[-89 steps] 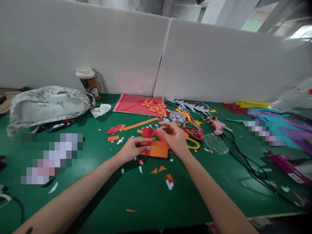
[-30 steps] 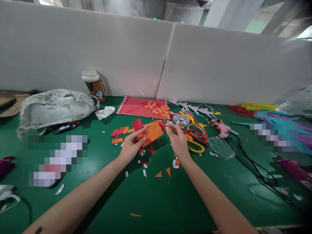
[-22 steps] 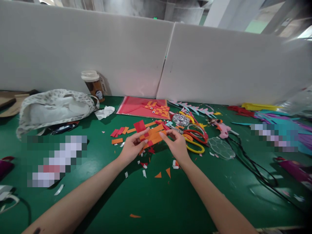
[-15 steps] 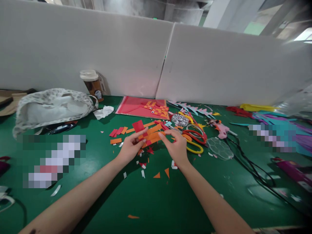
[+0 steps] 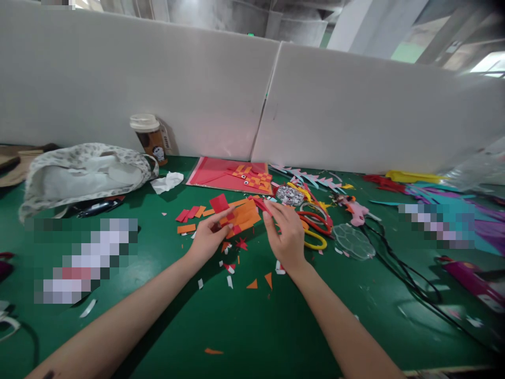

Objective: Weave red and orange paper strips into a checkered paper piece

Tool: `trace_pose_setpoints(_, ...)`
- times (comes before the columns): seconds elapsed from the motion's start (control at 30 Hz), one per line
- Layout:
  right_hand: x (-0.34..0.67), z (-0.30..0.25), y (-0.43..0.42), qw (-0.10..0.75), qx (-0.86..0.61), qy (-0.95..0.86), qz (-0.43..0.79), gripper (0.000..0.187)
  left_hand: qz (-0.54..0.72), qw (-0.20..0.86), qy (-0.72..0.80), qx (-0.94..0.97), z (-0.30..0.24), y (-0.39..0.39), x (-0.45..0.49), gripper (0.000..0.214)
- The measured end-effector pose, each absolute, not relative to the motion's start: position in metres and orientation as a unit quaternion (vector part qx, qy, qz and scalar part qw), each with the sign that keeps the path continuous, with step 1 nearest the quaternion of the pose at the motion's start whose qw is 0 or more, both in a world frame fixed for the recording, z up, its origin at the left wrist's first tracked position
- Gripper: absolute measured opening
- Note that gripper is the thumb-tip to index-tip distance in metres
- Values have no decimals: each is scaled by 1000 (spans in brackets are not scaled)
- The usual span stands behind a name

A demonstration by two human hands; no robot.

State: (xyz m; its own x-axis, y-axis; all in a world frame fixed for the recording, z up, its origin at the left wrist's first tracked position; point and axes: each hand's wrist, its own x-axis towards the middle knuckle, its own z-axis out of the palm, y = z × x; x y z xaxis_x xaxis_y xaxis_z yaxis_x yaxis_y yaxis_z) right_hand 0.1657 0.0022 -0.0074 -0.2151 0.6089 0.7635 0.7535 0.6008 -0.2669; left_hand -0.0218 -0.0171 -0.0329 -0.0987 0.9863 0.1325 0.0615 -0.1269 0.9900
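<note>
My left hand point(image 5: 207, 239) pinches the left edge of a woven orange and red paper piece point(image 5: 241, 215), held just above the green table point(image 5: 252, 321). A red square tab sticks up from its far left corner. My right hand point(image 5: 284, 231) is at the piece's right side, fingers pinched on a thin red paper strip point(image 5: 261, 204). Small red and orange offcuts point(image 5: 189, 217) lie scattered under and around both hands.
Red and yellow scissors point(image 5: 313, 227) lie right of my right hand, with a pink glue gun point(image 5: 355, 208) and black cable point(image 5: 398, 263) beyond. A pink sheet with a woven figure point(image 5: 232, 176), a coffee cup point(image 5: 149, 138) and a cloth bag point(image 5: 84, 171) stand further back.
The woven piece was lifted off the table and held by my left hand. My right hand came to its right edge and now pinches a red strip there.
</note>
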Motion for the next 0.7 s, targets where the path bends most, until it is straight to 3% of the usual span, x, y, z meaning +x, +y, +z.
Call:
trace_pose_setpoints(0.17, 187, -19, 26, 312, -554, -763, -119, 41, 555, 462, 496, 482, -31, -17, -22, 51)
trace_pose_setpoints(0.3, 191, -26, 36, 220, -563, -788, -123, 40, 554, 458, 511, 471, -30, -16, -22, 51)
trace_pose_setpoints(0.7, 182, -29, 36, 197, -563, -796, -103, 33, 562, 494, 483, 454, -28, -18, -21, 53)
